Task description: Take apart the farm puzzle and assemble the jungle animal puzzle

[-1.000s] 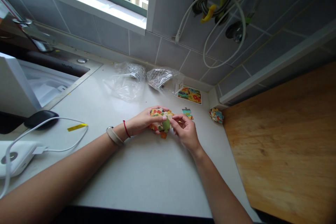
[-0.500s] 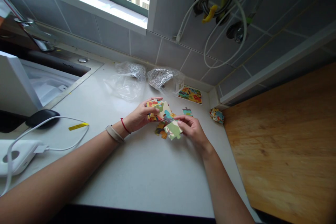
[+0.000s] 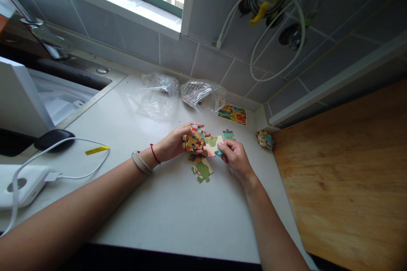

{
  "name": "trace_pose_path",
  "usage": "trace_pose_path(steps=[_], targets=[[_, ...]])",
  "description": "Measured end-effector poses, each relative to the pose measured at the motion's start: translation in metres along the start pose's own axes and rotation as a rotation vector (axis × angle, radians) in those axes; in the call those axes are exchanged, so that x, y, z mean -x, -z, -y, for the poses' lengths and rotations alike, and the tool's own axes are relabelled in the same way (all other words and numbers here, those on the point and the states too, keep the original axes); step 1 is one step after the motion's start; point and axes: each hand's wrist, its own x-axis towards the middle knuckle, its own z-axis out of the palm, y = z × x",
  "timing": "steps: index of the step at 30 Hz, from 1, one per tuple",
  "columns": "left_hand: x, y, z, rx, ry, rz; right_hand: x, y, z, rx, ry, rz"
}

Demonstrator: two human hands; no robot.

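A stack of colourful puzzle pieces point(image 3: 194, 140) rests in my left hand point(image 3: 173, 142), whose fingers are closed around it. My right hand point(image 3: 234, 156) pinches a pale puzzle piece point(image 3: 213, 145) with green and orange-red on it, just right of the stack. Below the hands, a green and cream puzzle piece point(image 3: 202, 170) lies on the white counter point(image 3: 178, 211). It touches or overlaps a darker piece that is partly hidden under the left hand. Beyond my right fingers lies a teal puzzle piece point(image 3: 228, 134).
Clear plastic bags point(image 3: 159, 97) and a printed picture card point(image 3: 232, 113) lie by the tiled wall. More puzzle pieces point(image 3: 265, 139) are piled at the right, near a wooden board point(image 3: 343, 169). A black mouse-shaped object point(image 3: 54, 140), white cable and white power strip point(image 3: 25, 186) occupy the left.
The green and cream piece has left my right hand and now lies on the counter. My right hand now holds the pale piece that was on top of the left hand's stack.
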Motion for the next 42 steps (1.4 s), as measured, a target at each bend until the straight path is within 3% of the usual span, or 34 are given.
trace_pose_path(steps=[5,7,9,11,16,19,23,27,29,35,37,40,42], targets=[[-0.003,0.005,-0.004,0.02,-0.066,-0.104,0.002,0.009,-0.001,0.38,-0.004,0.239],[-0.004,0.006,-0.004,0.011,-0.085,-0.108,0.004,0.008,0.0,0.55,0.065,0.168],[-0.004,0.005,-0.003,-0.015,-0.1,-0.102,0.005,0.005,0.001,0.616,0.147,0.012],[-0.005,0.005,0.0,-0.046,-0.114,-0.086,0.006,0.001,0.001,0.528,0.182,-0.077],[-0.006,0.002,0.01,-0.142,-0.151,-0.052,0.006,-0.017,-0.002,0.055,0.072,0.089],[-0.006,0.001,0.01,-0.108,-0.087,-0.059,0.004,-0.02,-0.003,-0.053,0.019,0.052],[-0.005,0.004,0.005,0.076,0.013,-0.049,0.002,-0.002,0.001,-0.039,-0.041,-0.008],[-0.006,0.005,0.002,0.086,-0.023,-0.098,0.001,0.015,0.004,0.094,-0.239,0.167],[-0.006,0.004,0.002,0.071,-0.045,-0.107,0.001,0.015,0.004,0.128,-0.285,0.187],[-0.005,0.005,0.005,-0.022,-0.097,-0.085,-0.003,0.013,-0.006,0.248,-0.199,0.058],[-0.004,0.005,0.006,-0.06,-0.1,-0.11,-0.004,0.014,-0.01,0.385,-0.137,-0.041],[-0.004,0.003,0.007,-0.082,-0.101,-0.136,-0.003,0.013,-0.01,0.584,0.029,-0.294],[-0.004,0.001,0.008,-0.082,-0.111,-0.141,-0.001,0.008,-0.007,0.58,0.144,-0.361]])
